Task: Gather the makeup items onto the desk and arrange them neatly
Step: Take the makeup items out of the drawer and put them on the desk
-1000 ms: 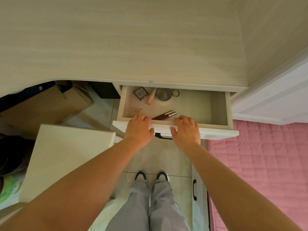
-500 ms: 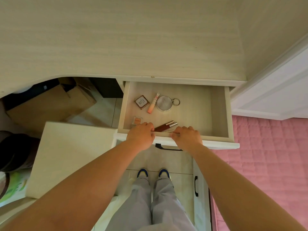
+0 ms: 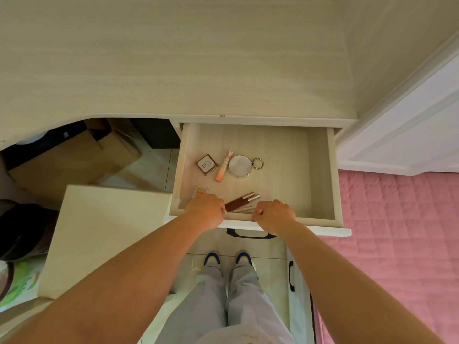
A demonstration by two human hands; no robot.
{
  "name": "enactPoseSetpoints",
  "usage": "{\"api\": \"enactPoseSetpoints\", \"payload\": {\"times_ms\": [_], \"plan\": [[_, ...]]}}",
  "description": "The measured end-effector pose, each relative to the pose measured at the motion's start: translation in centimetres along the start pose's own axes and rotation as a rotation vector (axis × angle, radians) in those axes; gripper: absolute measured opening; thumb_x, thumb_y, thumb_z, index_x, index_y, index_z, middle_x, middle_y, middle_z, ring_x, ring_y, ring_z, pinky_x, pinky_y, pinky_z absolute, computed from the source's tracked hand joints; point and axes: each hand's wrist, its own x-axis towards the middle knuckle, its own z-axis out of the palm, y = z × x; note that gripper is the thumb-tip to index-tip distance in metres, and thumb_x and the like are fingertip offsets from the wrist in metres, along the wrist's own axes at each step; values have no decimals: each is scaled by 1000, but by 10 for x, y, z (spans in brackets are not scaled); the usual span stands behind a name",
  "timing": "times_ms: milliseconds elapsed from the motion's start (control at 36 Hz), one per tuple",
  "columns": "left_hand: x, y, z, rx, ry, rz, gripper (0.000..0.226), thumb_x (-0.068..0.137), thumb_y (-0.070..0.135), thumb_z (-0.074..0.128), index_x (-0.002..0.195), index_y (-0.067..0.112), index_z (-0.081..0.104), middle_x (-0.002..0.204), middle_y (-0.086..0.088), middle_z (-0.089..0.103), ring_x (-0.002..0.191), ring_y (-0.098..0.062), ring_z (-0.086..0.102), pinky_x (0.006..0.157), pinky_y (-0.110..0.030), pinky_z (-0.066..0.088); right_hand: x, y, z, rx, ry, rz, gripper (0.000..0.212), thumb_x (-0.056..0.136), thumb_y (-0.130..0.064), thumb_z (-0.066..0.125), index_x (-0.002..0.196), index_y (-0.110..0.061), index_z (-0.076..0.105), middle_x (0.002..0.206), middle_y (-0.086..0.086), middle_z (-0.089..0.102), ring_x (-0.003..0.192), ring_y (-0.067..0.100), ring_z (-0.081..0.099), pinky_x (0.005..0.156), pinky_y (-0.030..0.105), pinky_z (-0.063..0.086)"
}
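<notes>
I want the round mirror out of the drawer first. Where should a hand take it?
Judging by its pose, pinch the round mirror across its rim from above; it lies flat. The pink tube crowds its left, so the ring side is freer.

Brightness: warm, even indoor light is filling the scene; the desk top [image 3: 173, 58] is showing pale and evenly lit, with no glare.
Shadows: soft shade is lying along the inner left wall of the drawer [image 3: 320, 170]; the space under the desk is sinking into near black around the cardboard box [image 3: 74, 165].
Colour: a yellowish cast is tinting the pale wood, while the pink quilt [image 3: 397, 232] is staying saturated.
Distortion: the wide lens is bending the desk edge and stretching both forearms toward the bottom corners.
Sharpness: the centre is staying crisp; the lower corners are softening slightly.
</notes>
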Motion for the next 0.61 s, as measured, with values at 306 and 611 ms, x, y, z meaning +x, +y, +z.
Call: {"api": "enactPoseSetpoints", "payload": {"times_ms": [306, 611], "plan": [[-1, 0, -1, 54, -140, 12, 36, 98, 34, 32, 106, 14, 62, 106, -6, 62, 96, -24, 56, 82, -34, 46, 8, -3, 7, -27, -150, 9, 33, 92, -26, 35, 111, -16, 59, 107, 3, 62, 86, 20, 53, 73, 27, 42], [11, -1, -4, -39, -323, 109, 35, 97, 35, 38, 105, 15, 66, 103, -4, 66, 95, -22, 58, 81, -32, 42, 26, -7, 6, -154, -325, -30, 22, 86, -32, 44, 92, -15, 57, 89, 0, 53, 82, 18, 51, 67, 26, 41]]}}
